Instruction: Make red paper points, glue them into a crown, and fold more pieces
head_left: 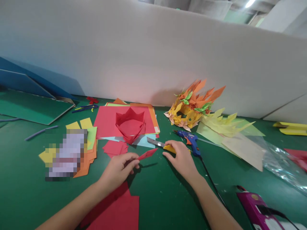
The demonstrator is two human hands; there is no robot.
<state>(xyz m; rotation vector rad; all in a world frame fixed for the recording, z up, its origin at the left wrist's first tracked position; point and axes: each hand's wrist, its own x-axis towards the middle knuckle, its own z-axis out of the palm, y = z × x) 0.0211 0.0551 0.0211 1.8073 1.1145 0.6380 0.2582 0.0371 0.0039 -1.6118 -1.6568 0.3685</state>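
Both grips full: left grip [120, 166] pinches the folded red paper [146, 154] just above the worktop [155, 198], right grip [180, 157] clasps the knife [160, 144]; its bared blade could skid off thin paper and cut me

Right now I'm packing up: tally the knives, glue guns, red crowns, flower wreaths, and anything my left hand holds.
Utility knife, in the right hand: 1
Blue glue gun: 1
Red paper crown: 1
Paper flower wreath: 1
Folded red paper piece, in the left hand: 1
Total: 5
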